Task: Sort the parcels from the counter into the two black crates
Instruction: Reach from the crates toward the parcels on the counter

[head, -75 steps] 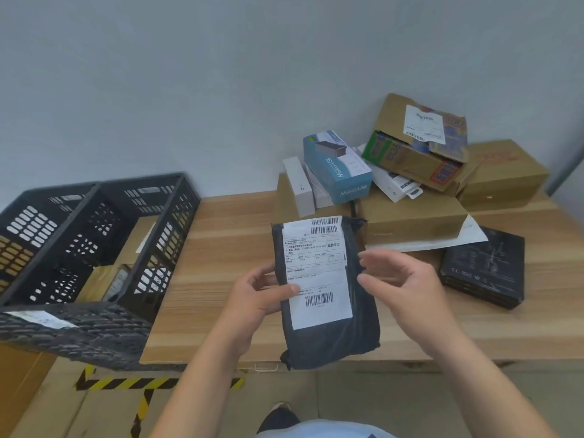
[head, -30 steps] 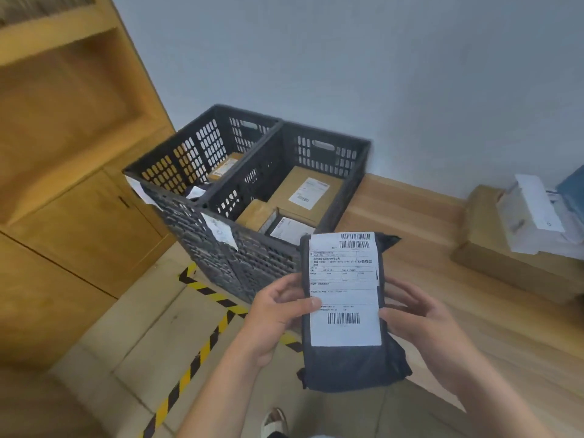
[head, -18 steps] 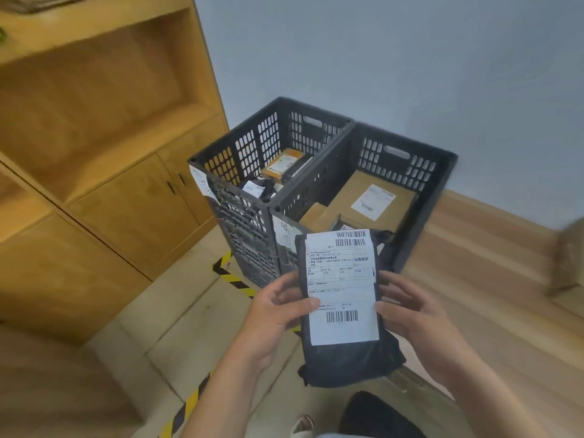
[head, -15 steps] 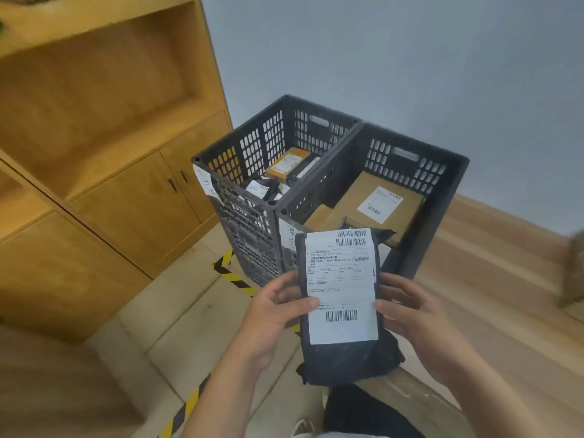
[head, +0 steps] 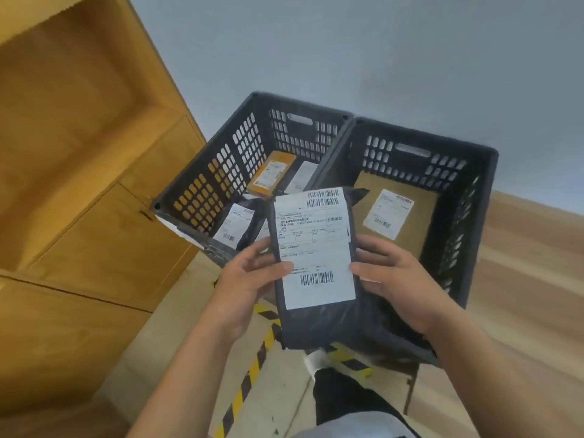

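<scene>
You hold the dark grey plastic mailer bag [head: 319, 324] upright in the air, label toward you, in front of the two black slatted plastic crates and roughly over the wall they share. Your left hand [head: 249, 279] pinches its left edge, thumb on the white shipping label [head: 316, 248] and fingers behind; your right hand [head: 395, 279] pinches the right edge the same way. If you let go from here, the bag could drop into either the left crate [head: 221, 172] or the right crate [head: 474, 191] – or catch a near rim and slide to the floor. The slack lower end below your grip looks likely to snag first. Choose the crate by the label before you move across. The label shows a barcode at the top, another near the bottom, and ruled rows of small print – too blurred to read, with no brand legible. The white label on the flat brown cardboard box [head: 407, 248] in the right crate is just as unreadable.
</scene>
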